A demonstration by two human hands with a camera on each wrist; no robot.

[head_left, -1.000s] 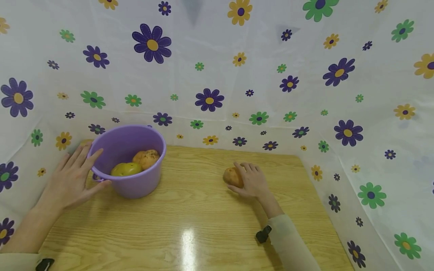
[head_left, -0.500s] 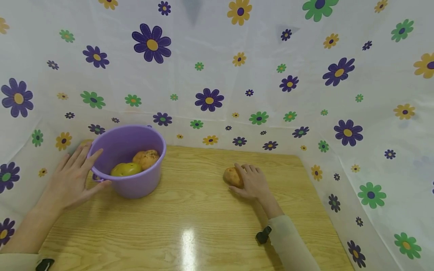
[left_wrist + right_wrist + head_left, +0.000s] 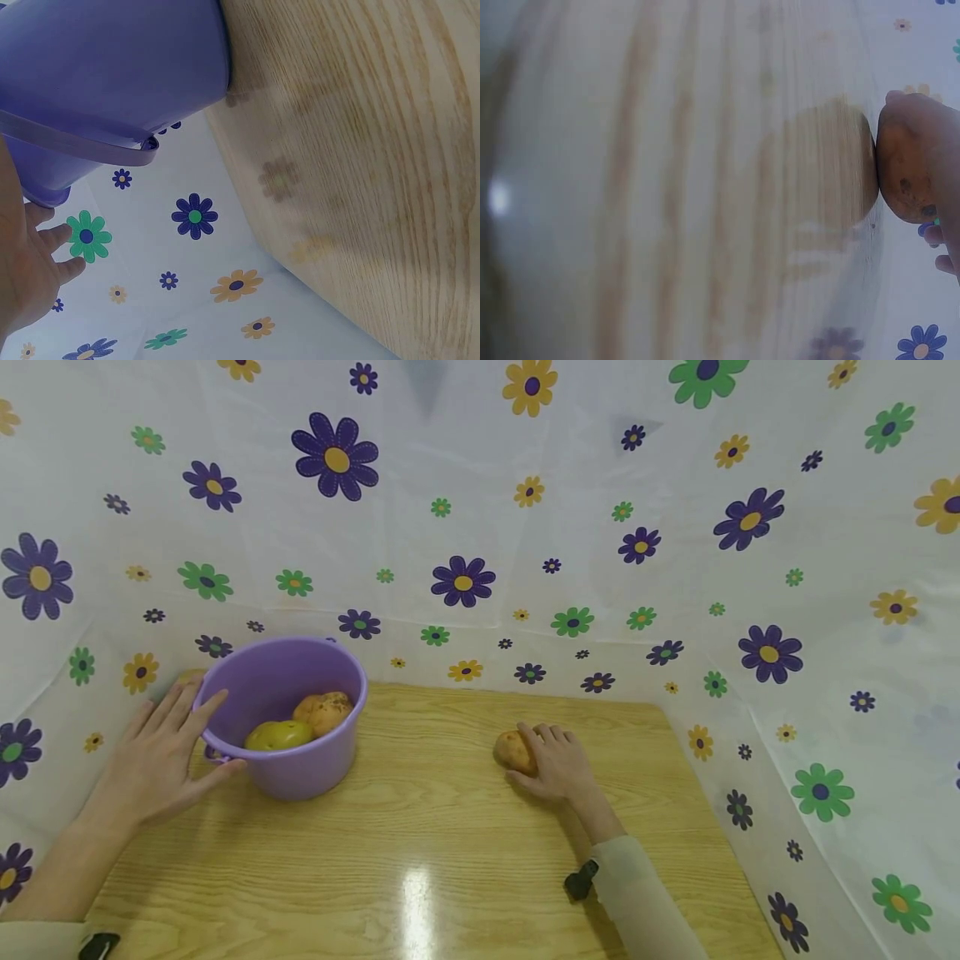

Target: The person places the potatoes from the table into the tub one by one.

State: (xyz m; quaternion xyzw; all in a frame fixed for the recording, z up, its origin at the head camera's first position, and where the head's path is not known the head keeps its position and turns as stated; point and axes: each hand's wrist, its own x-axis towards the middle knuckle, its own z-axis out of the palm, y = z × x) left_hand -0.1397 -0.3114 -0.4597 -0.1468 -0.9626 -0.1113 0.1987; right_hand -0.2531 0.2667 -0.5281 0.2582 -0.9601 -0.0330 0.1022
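Note:
A purple bucket [image 3: 307, 774] stands at the left of the wooden table. My left hand [image 3: 153, 760] touches the bucket's left side, fingers spread along the rim and thumb near the handle joint. Inside lie brown potatoes [image 3: 327, 713] and smooth yellow-green rounded produce [image 3: 279, 735]. On the right half of the table, my right hand [image 3: 558, 764] grips a brown potato [image 3: 514, 751], with fingers over its far side and thumb at the near side. In the right wrist view, that potato [image 3: 904, 169] sits at the table surface, dark spots showing on its skin.
The glossy wood-grain table [image 3: 420, 827] is enclosed at the back and sides by a white flower-print sheet [image 3: 480, 527]. The bucket's purple handle [image 3: 82, 142] hangs down its outer side. A dark wrist device [image 3: 582, 881] shows at the right cuff.
The right hand and the potato have shifted very slightly, staying on the same spot of the table. The left hand and the bucket have not moved.

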